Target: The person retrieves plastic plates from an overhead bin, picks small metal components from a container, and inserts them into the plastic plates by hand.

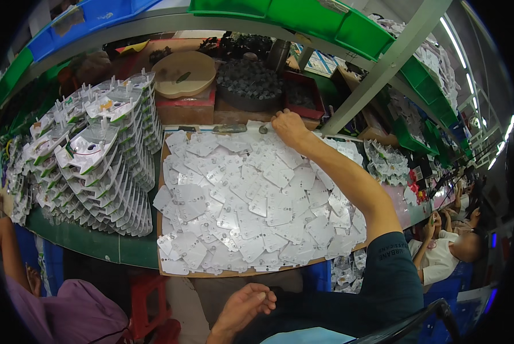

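Note:
My right hand (pixel 292 128) is stretched out to the far edge of the board, its fingers curled together beside a round dark tray of small grey parts (pixel 250 80). Whatever its fingertips hold, if anything, is hidden. Low in front of me, near my lap, my left hand (pixel 242 308) has its fingers bent in with thumb and fingertips close together; I cannot make out anything in them. Between the hands lies a wide layer of overlapping flat white plastic plates (pixel 257 200) with small clear spots, spread over a brown cardboard-edged board (pixel 211 275).
Tall stacks of white plastic housings (pixel 105 155) stand at the left on the green table (pixel 111 249). Behind the board are a round beige lid (pixel 183 74) and a red bin (pixel 305 94). A metal post (pixel 383 69) slants at the right. Other people sit on both sides.

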Demonstrator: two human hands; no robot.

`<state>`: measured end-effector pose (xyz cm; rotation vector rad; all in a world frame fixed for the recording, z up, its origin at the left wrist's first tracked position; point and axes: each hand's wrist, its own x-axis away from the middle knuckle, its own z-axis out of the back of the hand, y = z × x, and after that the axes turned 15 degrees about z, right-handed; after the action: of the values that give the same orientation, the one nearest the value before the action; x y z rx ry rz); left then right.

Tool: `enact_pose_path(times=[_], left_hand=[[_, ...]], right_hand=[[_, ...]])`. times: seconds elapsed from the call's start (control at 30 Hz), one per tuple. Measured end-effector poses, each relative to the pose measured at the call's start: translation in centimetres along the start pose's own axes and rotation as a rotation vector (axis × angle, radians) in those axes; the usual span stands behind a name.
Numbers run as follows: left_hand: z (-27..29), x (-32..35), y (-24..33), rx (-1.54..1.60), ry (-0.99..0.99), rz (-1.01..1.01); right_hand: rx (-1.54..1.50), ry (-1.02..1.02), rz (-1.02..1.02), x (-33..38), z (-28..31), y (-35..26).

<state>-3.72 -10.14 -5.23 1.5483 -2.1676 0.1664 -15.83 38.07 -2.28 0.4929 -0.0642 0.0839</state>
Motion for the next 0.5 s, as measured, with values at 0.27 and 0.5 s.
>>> enact_pose_path(times=[0.27,0.5], left_hand=[[-0.3,0.2,0.0,-0.019,0.028,0.015],[-0.5,0.2,-0.1,-0.028,0.020,0.016]], right_hand=[[-0.104,0.101,-0.072,0.8,0.3,0.2],[-0.684,0.283,-0.415,3.6,0.8,1.2]])
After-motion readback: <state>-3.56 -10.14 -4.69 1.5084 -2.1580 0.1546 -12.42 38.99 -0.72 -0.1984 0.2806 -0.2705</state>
